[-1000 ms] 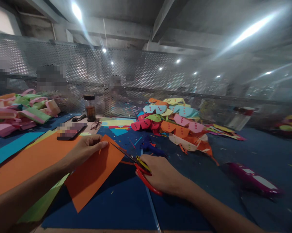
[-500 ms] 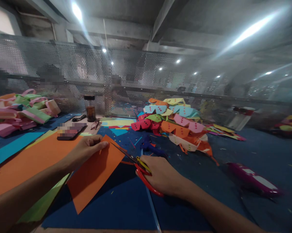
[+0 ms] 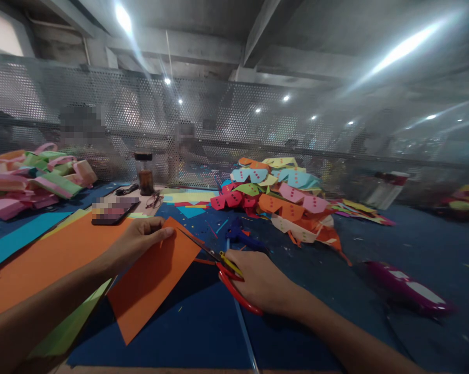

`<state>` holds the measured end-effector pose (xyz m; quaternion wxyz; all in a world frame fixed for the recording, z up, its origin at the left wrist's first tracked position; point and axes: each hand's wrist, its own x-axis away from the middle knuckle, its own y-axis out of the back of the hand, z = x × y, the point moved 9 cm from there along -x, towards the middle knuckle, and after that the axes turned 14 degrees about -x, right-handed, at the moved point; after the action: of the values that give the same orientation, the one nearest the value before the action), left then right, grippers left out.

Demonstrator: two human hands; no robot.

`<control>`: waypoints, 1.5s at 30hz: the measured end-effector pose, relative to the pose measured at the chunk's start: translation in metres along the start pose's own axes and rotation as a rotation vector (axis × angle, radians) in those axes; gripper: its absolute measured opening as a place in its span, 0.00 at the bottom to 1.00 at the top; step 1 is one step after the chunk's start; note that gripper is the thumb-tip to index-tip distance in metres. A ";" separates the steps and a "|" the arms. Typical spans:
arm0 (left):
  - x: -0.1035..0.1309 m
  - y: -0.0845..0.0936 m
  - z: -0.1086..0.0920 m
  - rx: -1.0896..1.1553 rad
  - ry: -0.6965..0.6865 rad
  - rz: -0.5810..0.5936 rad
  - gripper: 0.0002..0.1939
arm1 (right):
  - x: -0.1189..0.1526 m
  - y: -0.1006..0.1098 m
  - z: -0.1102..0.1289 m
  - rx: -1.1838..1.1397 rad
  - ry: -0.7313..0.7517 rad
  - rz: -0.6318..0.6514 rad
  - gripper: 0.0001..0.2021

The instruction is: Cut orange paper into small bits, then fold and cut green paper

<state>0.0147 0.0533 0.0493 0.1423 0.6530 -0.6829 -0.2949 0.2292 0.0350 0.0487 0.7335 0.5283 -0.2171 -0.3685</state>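
Observation:
An orange sheet of paper (image 3: 156, 280) hangs tilted from my left hand (image 3: 150, 234), whose thumb and fingers pinch its upper corner. My right hand (image 3: 257, 280) is wrapped round the red and yellow handles of a pair of scissors (image 3: 234, 291). The dark blades point up and left, lying along the sheet's upper right edge, with their tips close to my left fingertips. Just past the scissors a dark blue glue gun (image 3: 245, 236) rests on the blue mat.
Paper glasses (image 3: 284, 208) in several colours are heaped behind. Folded paper pieces (image 3: 43, 179) are piled at left. A phone (image 3: 115, 212), a lidded jar (image 3: 145, 176) and large orange sheets (image 3: 74, 254) lie left; a purple device (image 3: 407, 288) sits right. A perforated metal screen (image 3: 203, 119) stands behind.
Almost nothing differs. The orange sheet and the scissors have shifted very slightly, and both hands keep their hold.

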 end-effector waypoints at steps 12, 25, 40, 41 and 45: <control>0.000 0.000 0.000 0.003 -0.004 0.003 0.21 | -0.001 -0.001 -0.001 0.011 0.011 0.000 0.11; -0.001 -0.002 0.002 0.040 0.005 0.013 0.21 | -0.001 -0.001 -0.002 0.006 0.002 0.009 0.11; -0.001 -0.002 0.001 0.026 -0.008 0.011 0.21 | -0.002 -0.002 -0.003 0.001 -0.004 0.006 0.11; -0.001 -0.001 0.001 0.021 -0.010 0.008 0.21 | -0.002 -0.002 -0.003 0.000 -0.001 0.006 0.11; -0.001 -0.002 0.002 0.026 -0.012 0.019 0.20 | -0.002 -0.002 -0.004 0.002 0.007 -0.006 0.12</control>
<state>0.0152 0.0548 0.0470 0.1325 0.6467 -0.6936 -0.2884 0.2307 0.0390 0.0459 0.7325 0.5310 -0.2132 -0.3688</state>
